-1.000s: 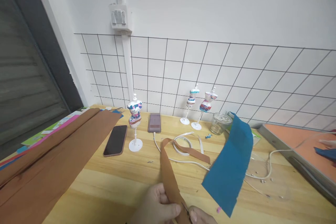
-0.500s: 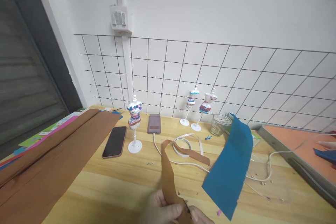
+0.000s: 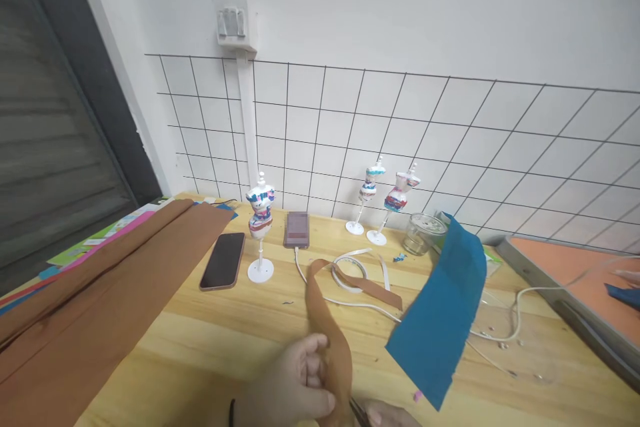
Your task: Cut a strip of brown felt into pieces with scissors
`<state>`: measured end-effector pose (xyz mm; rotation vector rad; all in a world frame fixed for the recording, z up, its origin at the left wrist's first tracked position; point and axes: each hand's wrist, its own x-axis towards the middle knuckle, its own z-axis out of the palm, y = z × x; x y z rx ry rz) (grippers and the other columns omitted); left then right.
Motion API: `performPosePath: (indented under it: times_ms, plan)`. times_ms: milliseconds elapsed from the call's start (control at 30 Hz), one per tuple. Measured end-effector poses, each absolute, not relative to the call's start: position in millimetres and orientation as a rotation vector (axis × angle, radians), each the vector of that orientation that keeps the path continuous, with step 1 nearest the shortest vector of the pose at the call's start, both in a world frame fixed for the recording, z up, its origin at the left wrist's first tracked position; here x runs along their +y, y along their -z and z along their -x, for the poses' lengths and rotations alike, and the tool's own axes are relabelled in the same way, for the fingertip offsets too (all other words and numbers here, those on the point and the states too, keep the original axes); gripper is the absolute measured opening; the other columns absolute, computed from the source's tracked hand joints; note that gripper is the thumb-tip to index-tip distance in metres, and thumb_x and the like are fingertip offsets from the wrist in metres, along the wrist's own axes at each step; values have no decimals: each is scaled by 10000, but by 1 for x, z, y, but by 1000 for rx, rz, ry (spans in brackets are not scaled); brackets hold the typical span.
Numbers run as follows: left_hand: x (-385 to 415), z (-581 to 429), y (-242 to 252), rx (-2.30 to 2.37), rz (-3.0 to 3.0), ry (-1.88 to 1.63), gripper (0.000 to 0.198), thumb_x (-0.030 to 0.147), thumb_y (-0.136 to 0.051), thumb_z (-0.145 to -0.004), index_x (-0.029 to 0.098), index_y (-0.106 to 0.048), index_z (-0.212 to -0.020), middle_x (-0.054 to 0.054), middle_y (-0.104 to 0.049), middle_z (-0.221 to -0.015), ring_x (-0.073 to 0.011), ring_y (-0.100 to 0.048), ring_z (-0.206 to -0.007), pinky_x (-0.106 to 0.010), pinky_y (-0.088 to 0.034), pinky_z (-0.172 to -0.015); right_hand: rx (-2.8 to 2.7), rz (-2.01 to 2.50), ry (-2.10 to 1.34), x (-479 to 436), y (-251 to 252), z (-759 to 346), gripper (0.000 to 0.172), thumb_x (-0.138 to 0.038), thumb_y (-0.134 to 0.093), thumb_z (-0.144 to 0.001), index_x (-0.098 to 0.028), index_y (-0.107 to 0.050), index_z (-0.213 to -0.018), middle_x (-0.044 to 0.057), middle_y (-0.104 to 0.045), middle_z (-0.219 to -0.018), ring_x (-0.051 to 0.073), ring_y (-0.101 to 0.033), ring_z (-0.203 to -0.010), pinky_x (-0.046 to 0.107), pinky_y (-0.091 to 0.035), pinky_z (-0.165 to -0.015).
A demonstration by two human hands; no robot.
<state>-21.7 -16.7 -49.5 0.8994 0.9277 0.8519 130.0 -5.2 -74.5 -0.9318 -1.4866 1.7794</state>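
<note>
Left hand [image 3: 295,383] pinches the long rust-brown fabric strip [image 3: 327,327] at bottom centre; right hand [image 3: 387,413], barely visible, grip unclear. Strip could snag the white cable [image 3: 350,302] on the worktop [image 3: 210,340], I reckon.

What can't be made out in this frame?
- Right hand: head view, mostly cut off by the bottom edge; its grip unreadable.
- Dark tool tip by the brown strip: too small to identify.
- Power bank face: blurred.
- Left hand fingertips: hidden behind the strip.
</note>
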Motion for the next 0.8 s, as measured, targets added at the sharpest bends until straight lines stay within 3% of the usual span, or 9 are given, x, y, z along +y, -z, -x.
performPosePath:
  times_ms: [67,200,300,400,500,600,800]
  plan:
    - [-17,24,48,991,-957,-811,444,108,-602,-474,122,-540,-913,49,-533,-585,-86,-475,-526,-225,-369,-539,-1503,921,-1768,5,73,-115,472,-647,-590,-540,-209,-455,-423,-36,-413,-444,116,-485,-519,206,-383,-426]
    - [-16,25,42,989,-1079,-752,201,126,-540,-529,108,-624,-712,25,-522,-581,-73,-422,-519,-223,-336,-544,-1533,937,-1734,15,72,-107,328,-385,-645,-578,-180,-478,-384,-56,-423,-464,88,-520,-555,164,-389,-449]
    - [-16,26,39,948,-1127,-728,184,123,-506,-564,113,-640,-689,32,-502,-566,-71,-391,-526,-213,-278,-525,-1556,939,-1716,12,69,-117,351,-314,-462,-702,-114,-543,-426,-64,-444,-528,60,-570,-623,140,-373,-486]
    - [-18,28,39,936,-1194,-699,157,119,-482,-586,116,-628,-644,51,-425,-521,-64,-328,-499,-216,-211,-492,-1565,943,-1716,3,65,-127,246,-219,-525,-760,-115,-569,-542,-62,-542,-589,67,-587,-632,153,-427,-495]
    - [-18,29,38,938,-1199,-688,141,146,-501,-598,115,-628,-653,51,-403,-524,-67,-317,-507,-219,-204,-492,-1562,950,-1733,-3,61,-132,116,-214,-569,-791,-135,-587,-707,-17,-621,-751,100,-593,-674,235,-502,-558]
    - [-17,30,35,954,-1130,-713,150,176,-546,-585,119,-636,-691,39,-455,-553,-79,-370,-541,-211,-245,-515,-1555,956,-1758,-5,56,-131,171,-253,-482,-849,-136,-597,-800,1,-620,-844,115,-598,-739,262,-510,-613]
    - [-15,30,36,954,-1059,-706,184,254,-638,-548,128,-643,-682,27,-541,-558,-84,-427,-538,-202,-289,-511,-1526,962,-1834,-9,45,-139,132,-249,-522,-827,-139,-588,-858,17,-606,-922,131,-588,-787,284,-512,-635]
